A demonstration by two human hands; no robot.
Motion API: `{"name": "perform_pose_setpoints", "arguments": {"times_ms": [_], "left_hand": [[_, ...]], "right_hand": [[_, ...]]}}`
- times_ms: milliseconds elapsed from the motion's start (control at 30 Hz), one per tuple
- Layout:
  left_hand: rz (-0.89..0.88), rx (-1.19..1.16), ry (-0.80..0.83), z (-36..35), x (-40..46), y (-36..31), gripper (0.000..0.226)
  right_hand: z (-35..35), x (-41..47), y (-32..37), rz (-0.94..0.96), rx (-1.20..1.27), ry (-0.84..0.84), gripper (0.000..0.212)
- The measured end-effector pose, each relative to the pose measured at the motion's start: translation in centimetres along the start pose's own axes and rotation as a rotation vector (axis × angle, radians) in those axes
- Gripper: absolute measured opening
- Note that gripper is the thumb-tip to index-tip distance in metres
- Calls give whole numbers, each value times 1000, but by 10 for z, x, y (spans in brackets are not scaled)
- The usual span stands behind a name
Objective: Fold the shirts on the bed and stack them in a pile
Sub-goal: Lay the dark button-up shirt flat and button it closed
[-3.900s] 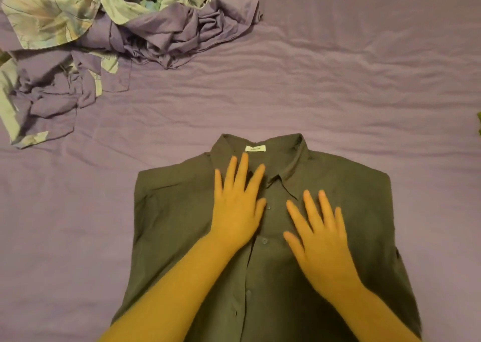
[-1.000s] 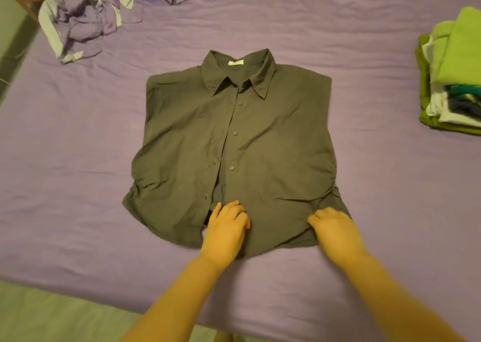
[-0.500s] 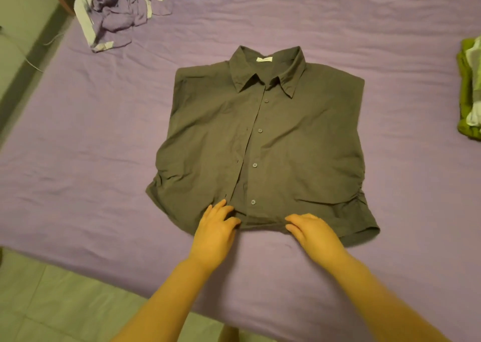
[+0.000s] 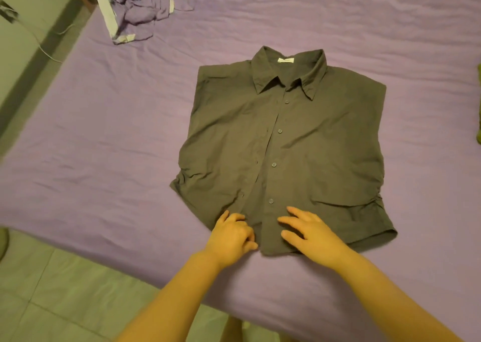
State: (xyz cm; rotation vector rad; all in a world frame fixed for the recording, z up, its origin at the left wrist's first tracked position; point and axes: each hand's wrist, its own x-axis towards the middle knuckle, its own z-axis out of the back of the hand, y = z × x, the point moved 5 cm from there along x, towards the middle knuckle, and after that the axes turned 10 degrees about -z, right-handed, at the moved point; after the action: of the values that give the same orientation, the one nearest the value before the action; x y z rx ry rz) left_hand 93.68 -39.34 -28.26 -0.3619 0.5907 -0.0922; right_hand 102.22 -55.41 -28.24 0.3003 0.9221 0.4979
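Purple bed (image 4: 104, 138): dark shirt (image 4: 299, 146) lies collar far, hem near. We see our left hand (image 4: 231, 237) pinching the hem, right hand (image 4: 309, 233) spread flat beside it.

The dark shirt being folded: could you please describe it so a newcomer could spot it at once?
On the purple bed sheet, look near the front edge. The dark shirt lies flat, collar away, both hands at its hem. Unlike the crumpled purple clothes at the far corner, it is plain olive-grey, buttoned and spread out.
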Motion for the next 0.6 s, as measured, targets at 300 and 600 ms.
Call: {"name": "perform_pose_setpoints", "arguments": {"times_ms": [300,600], "left_hand": [[144,-340,-387,50,-57,33,19],[382,-354,-622,76,-69,138,47]], "right_hand": [[-27,-6,39,-25,-336,101,43],[-23,36,131,-101,-30,-143,42]]}}
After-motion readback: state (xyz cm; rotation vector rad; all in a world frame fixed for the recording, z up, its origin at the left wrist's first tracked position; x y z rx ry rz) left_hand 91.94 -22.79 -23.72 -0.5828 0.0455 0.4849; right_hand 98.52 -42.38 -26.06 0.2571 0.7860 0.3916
